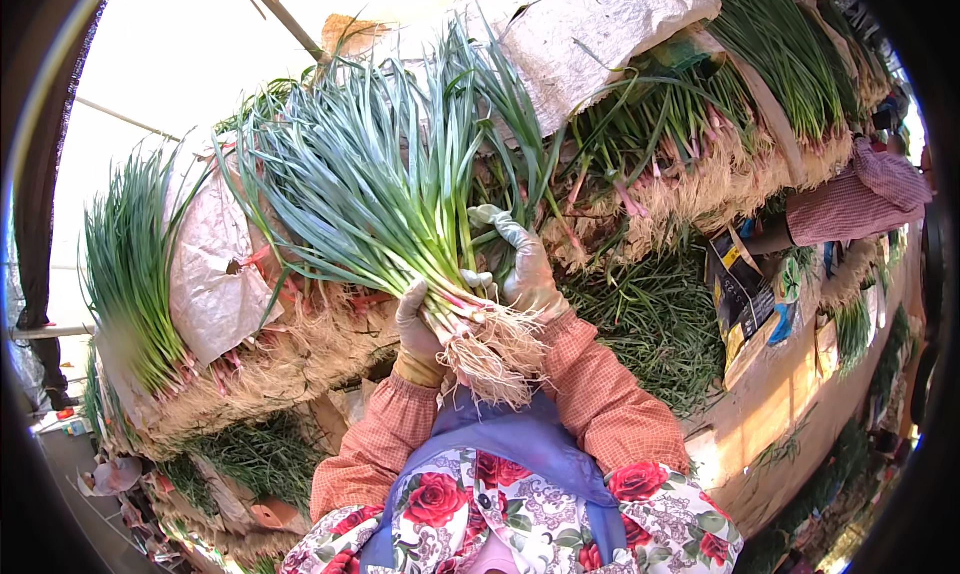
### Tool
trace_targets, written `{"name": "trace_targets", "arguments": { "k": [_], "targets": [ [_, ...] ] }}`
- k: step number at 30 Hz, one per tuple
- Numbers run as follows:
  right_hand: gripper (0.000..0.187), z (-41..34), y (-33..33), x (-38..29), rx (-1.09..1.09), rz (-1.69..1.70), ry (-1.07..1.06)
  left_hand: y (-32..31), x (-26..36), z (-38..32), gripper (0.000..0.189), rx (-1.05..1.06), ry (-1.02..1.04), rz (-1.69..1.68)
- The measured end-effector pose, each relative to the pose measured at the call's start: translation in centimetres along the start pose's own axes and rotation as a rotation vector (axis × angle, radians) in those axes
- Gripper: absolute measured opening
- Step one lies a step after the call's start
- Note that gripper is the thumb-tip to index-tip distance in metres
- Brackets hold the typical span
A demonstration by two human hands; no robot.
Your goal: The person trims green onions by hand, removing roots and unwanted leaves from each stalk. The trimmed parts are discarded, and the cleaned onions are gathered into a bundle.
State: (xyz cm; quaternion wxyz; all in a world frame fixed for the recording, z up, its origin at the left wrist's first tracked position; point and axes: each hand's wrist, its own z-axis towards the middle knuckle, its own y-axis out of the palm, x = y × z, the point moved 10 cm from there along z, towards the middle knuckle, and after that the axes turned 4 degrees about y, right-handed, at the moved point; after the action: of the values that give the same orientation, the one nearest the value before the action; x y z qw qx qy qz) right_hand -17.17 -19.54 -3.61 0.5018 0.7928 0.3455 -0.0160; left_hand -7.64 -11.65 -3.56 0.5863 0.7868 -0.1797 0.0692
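Observation:
My left hand point(417, 330), in a pale glove, wraps around the lower stems of a bunch of young green garlic point(420, 191). From the right, my gloved right hand point(529, 270) cups the same stems. One of its fingers is bent high against a stalk, and another fingertip shows lower down on the bunch. Long flat leaves fan upward and away from me. Pale, pinkish stem bases and a tangle of dry roots point(499, 352) hang towards my blue apron point(495, 424). The far side of the bunch hides part of both hands' grip.
Beyond the bunch runs a long heap of green garlic point(675, 138), roots facing me, partly under white woven sacks point(600, 41). Loose cut leaves point(652, 326) cover the ground at right. A black and yellow bag point(739, 296) lies near another person's sleeve point(847, 199).

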Motion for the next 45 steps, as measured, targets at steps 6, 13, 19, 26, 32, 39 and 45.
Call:
{"name": "trace_targets", "arguments": {
  "k": [6,13,19,26,32,39,45],
  "targets": [
    [0.02,4.5,-0.5,-0.8,0.013,-0.179,0.001,0.4,-0.4,-0.5,0.061,0.04,0.06,0.007],
    [0.036,5.6,-2.1,-12.0,0.206,-0.133,-0.369,1.6,-0.5,-1.1,0.061,-0.101,-0.014,-0.117],
    [0.028,-2.7,-14.5,-7.5,0.146,-1.17,-0.059,3.8,-0.3,-1.6,0.087,-0.178,0.029,-0.258],
    [0.046,-2.5,-13.2,-9.0,0.227,-1.955,0.025,1.9,-0.4,-0.3,0.073,-0.187,-0.011,0.005],
    [0.048,5.8,-7.5,-11.4,0.319,-1.755,-0.19,5.0,-1.5,-1.4,0.081,-0.243,-0.053,0.026],
    [0.044,0.4,-0.7,-2.5,-0.201,-1.046,0.298,0.9,-2.8,-0.5,0.083,-0.166,-0.05,0.036],
    [0.041,0.5,-0.7,0.7,-0.328,-0.252,0.241,4.5,-2.1,-0.2,0.085,-0.179,0.013,0.041]
  ]
}}
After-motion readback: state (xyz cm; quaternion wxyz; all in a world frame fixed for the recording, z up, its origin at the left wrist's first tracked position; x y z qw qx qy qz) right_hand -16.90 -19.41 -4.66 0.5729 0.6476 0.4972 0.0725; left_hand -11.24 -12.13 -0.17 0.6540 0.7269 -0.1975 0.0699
